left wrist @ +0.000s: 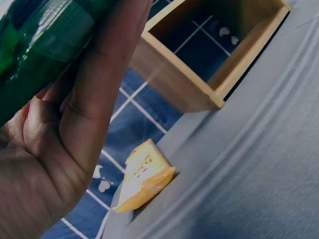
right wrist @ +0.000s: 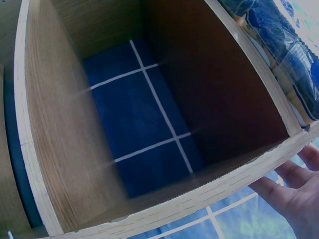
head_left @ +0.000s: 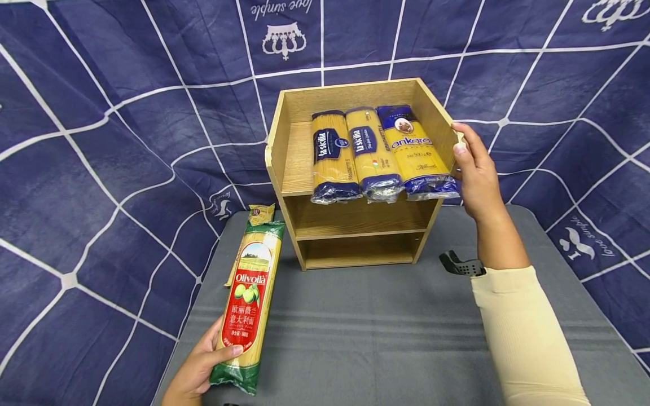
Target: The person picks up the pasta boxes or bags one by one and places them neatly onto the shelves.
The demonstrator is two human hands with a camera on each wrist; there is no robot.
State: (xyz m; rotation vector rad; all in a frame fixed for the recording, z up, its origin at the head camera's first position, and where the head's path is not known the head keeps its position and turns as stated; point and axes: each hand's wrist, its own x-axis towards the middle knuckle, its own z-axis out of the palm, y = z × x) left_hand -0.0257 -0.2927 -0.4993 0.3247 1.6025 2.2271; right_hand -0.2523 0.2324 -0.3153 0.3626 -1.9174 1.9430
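L hand (head_left: 204, 362) pinched Olivoilà pasta pack (head_left: 251, 299) by its nr end, close to L edge of bench (head_left: 355, 327); long axis ran fwd, slightly R, far end beside shelf (head_left: 355, 218); R hand (head_left: 477, 177), farther from pack, gripped shelf's R side

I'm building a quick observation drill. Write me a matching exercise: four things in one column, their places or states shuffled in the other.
Things
1. Olivoilà pack
2. Ankara pack
3. Right hand
4. Orange-yellow packet

Places or states
A. holding the side edge of the wooden unit
B. on the grey table surface, left of that unit
C. on the unit's top level, rightmost of three
D. held in the left hand

Pairs: 1-D, 2-C, 3-A, 4-B
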